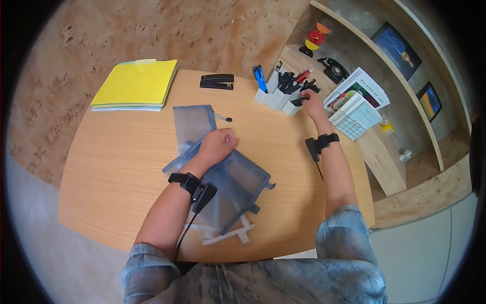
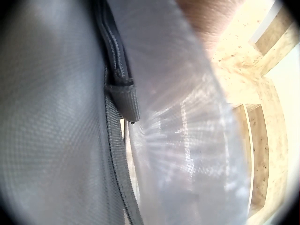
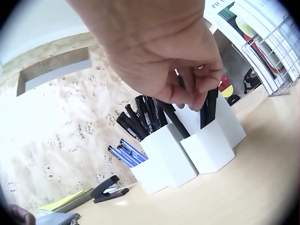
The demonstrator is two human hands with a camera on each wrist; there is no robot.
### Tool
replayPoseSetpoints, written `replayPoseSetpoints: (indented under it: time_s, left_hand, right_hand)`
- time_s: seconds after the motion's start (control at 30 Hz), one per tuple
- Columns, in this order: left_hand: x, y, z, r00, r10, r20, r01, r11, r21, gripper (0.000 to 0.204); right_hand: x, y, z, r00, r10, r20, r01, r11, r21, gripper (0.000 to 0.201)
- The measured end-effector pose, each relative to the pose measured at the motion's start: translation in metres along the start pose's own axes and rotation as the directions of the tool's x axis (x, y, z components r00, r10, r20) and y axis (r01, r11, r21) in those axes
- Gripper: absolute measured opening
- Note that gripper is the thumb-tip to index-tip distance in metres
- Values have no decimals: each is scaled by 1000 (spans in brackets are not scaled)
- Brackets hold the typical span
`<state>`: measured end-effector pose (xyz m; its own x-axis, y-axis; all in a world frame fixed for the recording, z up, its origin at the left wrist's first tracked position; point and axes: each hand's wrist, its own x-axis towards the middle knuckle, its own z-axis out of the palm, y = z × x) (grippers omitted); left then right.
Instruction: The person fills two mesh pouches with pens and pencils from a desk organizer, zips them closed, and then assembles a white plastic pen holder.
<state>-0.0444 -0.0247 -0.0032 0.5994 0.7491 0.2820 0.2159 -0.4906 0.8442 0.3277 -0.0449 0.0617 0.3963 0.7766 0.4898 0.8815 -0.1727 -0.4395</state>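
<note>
My right hand [image 1: 313,104] is at the white pen holder [image 1: 277,99], pinching a black pen [image 1: 300,101] over its front compartment. In the right wrist view, the fingertips [image 3: 196,101] are right at the tops of black pens. More black pens [image 3: 140,117] and several blue pens [image 3: 127,153] stand in the other compartments, along with red ones [image 1: 304,75]. My left hand [image 1: 218,145], its fingers loosely curled, rests over a dark mesh pouch [image 1: 238,177]. Beneath lie another grey mesh pouch [image 1: 193,119] and a white-edged one [image 1: 238,234]. Mesh and dark binding [image 2: 124,101] fill the left wrist view.
A black stapler [image 1: 217,81] stands at the back, right of yellow folders [image 1: 134,83]. Beyond my right hand, a wire rack [image 1: 352,121] holds books and magazines. A black telephone [image 1: 333,69] and framed pictures [image 1: 398,49] occupy the shelves to the right.
</note>
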Motion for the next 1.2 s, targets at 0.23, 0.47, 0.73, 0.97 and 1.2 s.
replayPoseSetpoints:
  time_s: [0.23,0.47,0.73,0.97,1.2]
  left_hand:
    - [0,0,1,1000,5,-7,-5,1000,-11,20]
    - [1,0,0,1000,-5,2,5,1000,-22,21]
    - [-1,0,0,1000,-6,-18,5,999,-39,20]
    - [0,-1,1,1000,-6,-6,6,1000,-25,21]
    - [1,-2,1,1000,-4,11,4,1000,-1,19]
  right_hand:
    - [-13,-16,-21,975,214,64,-198,961,-191,12]
    - [-42,-44,-43,796,25,605,-209,949,235,7]
    - [-31,-50,-6,867,176,466,-306,927,218,9]
    - [-30,-26,9,916,104,388,-261,888,378,13]
    - [-111,-88,8,842,-21,539,-261,859,440,8]
